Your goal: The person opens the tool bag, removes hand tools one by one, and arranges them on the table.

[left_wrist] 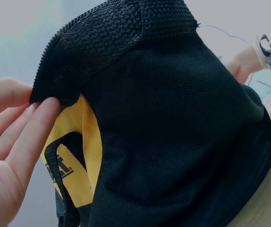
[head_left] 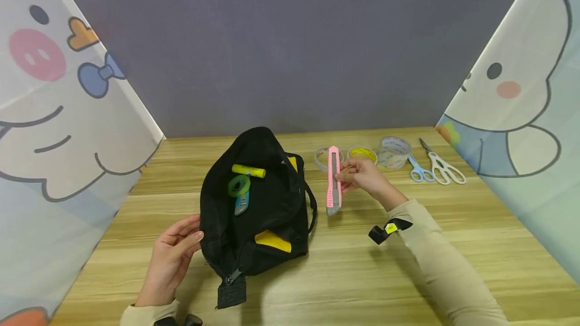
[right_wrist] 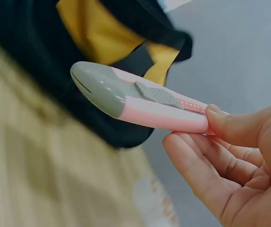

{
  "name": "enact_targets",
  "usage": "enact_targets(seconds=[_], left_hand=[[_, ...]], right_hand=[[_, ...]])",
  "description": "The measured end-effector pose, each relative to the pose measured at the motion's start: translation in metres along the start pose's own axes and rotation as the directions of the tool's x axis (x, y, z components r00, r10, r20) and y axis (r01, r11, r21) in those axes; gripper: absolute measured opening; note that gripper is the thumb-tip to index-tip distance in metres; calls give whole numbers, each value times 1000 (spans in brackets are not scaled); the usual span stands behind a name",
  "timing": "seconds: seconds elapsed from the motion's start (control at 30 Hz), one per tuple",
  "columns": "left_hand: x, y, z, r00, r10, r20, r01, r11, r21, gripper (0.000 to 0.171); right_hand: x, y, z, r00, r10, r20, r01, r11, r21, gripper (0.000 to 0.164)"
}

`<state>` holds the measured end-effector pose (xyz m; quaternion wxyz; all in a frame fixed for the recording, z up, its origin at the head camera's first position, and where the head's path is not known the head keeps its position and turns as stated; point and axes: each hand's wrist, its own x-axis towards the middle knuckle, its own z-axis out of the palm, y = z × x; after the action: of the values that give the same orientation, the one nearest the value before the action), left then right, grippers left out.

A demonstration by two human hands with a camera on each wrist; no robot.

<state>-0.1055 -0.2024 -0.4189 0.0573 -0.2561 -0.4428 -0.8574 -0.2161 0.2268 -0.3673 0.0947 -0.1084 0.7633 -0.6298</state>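
Observation:
A black tool bag (head_left: 276, 200) with yellow panels stands on the wooden table, its mouth spread wide. My left hand (head_left: 167, 255) pinches the zippered rim between thumb and fingers, as the left wrist view shows close up. Inside lie a yellow cylinder (head_left: 248, 170), a small green tape roll (head_left: 238, 185) and a teal utility knife (head_left: 242, 204). To the right of the bag, my right hand (head_left: 366, 181) pinches a pink utility knife (head_left: 334, 185) by its side. In the right wrist view the knife's grey rounded end (right_wrist: 95, 87) points toward the bag.
Behind the right hand are a clear tape roll (head_left: 317, 160), a yellow-cored tape roll (head_left: 362, 152) and stacked clear tape (head_left: 393, 159). Blue-handled scissors (head_left: 421, 173) and white-handled scissors (head_left: 445, 169) lie farther right. A grey panel (head_left: 290, 49) closes off the back.

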Motion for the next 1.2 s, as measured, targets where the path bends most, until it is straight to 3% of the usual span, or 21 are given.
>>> enact_targets(seconds=[0.33,0.67,0.97,1.2], left_hand=[[-1,1,1,1000,-2,-21,3,999,34,45],[-1,-1,0,1000,4,-6,-4,1000,28,45],[-2,-1,1,1000,0,-14,0,1000,21,45],[-2,-1,1,1000,7,-9,-7,999,34,46]], right_hand=[[7,30,-6,980,186,68,-181,981,-67,22],[18,43,-4,937,341,75,-331,937,-112,17],[28,48,-3,910,408,74,-386,899,-205,11],[30,49,-7,901,419,116,-389,896,-215,13]])
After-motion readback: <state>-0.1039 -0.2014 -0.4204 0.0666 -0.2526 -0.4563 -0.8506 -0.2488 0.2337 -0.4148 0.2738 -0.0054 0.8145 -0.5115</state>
